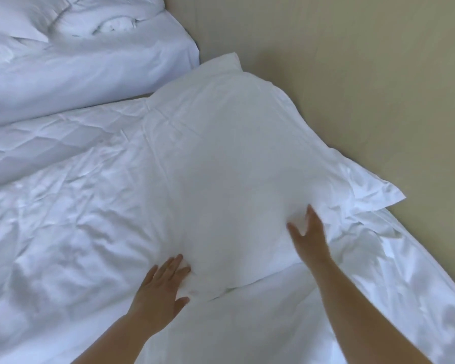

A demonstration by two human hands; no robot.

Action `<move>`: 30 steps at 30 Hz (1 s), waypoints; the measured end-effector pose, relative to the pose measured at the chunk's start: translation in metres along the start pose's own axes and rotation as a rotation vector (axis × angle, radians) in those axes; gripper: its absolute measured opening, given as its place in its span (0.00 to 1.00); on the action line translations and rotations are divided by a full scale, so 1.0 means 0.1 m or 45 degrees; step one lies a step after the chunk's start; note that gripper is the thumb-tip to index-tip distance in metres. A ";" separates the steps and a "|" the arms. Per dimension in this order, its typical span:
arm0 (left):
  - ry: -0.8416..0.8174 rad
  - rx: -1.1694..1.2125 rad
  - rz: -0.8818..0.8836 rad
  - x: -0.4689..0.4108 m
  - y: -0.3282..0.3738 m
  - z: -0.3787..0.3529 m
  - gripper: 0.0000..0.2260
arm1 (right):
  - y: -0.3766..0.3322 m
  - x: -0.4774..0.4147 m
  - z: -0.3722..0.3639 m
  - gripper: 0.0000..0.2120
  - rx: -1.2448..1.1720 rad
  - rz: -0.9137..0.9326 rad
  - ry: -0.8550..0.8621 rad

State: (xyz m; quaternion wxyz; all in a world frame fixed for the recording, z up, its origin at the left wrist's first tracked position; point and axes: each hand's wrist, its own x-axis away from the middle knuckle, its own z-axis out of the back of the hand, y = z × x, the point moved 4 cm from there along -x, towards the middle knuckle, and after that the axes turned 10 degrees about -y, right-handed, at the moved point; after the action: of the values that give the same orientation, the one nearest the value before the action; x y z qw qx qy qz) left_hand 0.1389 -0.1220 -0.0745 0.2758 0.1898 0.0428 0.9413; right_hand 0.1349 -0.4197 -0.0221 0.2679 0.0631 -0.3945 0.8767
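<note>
**White cotton, soft fill: pillow under two flat hands**

- Nearest: two bare forearms come in from the lower edge.
- Left hand (163,282): flat, fingers straight and a little spread. The palm presses into the pillow's near left corner. Nothing is pinched.
- Right hand (309,232): fingers straight, laid on the near right side of the pillow. It is blurred, so the fingertips may be pressing in or only resting; probably resting. No curl round the cloth shows.
- Pillow (221,166): lies on the creased sheet (63,219) at the bed's head. Its long side runs along the beige wall (352,74), and the right flap of its case points at the wall.
- Handling, as judged:
  - Light and very soft; it dents under the left palm.
  - The smooth case will likely slide easily on the sheet.
  - Nothing here can break.
  - Best hold is a full handful at each near corner or the short ends.
  - The flat flap is loose cloth and would drag the case, not the fill.
- Hidden or unclear:
  - The pillow's underside and the open end of the case do not show.
  - The mattress edge is buried under the sheet.
  - The frame cuts off the sheet's near right part.
  - White on white makes the seams hard to trace.
- Farthest: the far bed (76,69), with rumpled bedding, set apart by a dark gap.
</note>
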 end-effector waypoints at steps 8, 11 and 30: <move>-0.113 -0.058 -0.220 0.91 0.14 -0.60 0.28 | 1.17 1.24 -0.57 0.32 0.847 -0.099 -0.502; -0.201 -0.095 -0.299 1.29 0.44 -0.99 0.27 | 1.49 1.76 -0.51 0.30 0.709 -0.017 -0.131; -0.365 0.413 0.219 2.46 1.29 -1.51 0.19 | 2.78 4.34 -0.27 0.30 -0.682 -0.766 0.569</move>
State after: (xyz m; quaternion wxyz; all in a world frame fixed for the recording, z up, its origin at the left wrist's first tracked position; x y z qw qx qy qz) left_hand -0.1741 -0.0955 -0.1079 0.1638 0.3665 0.1375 0.9055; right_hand -0.3748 -0.3690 -0.0835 0.5960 -0.0871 -0.5038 0.6192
